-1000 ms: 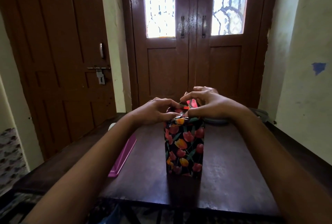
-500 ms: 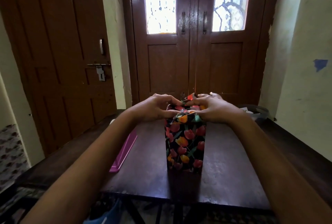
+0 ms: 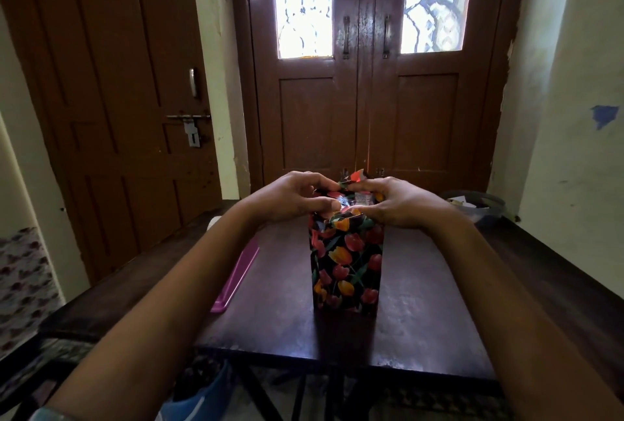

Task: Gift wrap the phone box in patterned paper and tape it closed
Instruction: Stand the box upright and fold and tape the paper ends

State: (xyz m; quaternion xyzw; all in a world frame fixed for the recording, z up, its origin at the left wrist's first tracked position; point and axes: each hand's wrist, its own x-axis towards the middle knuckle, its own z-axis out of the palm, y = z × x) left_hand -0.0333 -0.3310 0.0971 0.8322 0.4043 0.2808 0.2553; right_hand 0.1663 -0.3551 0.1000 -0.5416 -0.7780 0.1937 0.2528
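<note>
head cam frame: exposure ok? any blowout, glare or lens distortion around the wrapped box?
Head view: heavily backlit, with the door panes blown out. The box and table are underexposed, but the pattern is readable. There is a small glint on the box top between the left hand and right hand. Wide-angle bowing shows on the side door and walls. No obvious motion blur.

Phone box: wholly covered by the patterned paper (image 3: 346, 265). The top folds are mostly hidden under the left hand (image 3: 287, 199) and right hand (image 3: 403, 204), whose curled fingers (image 3: 314, 178) pinch the flaps, so we can't tell how they lie. A shiny bit between the hands is too blurred to name. The left forearm hides part of a pink flat thing (image 3: 236, 277) and most of a white object (image 3: 213, 220). Dark bowl (image 3: 486, 207) on the far right of the counter (image 3: 422, 319): contents unreadable. A blue thing (image 3: 194, 400) below is cut off by the bottom edge.
</note>
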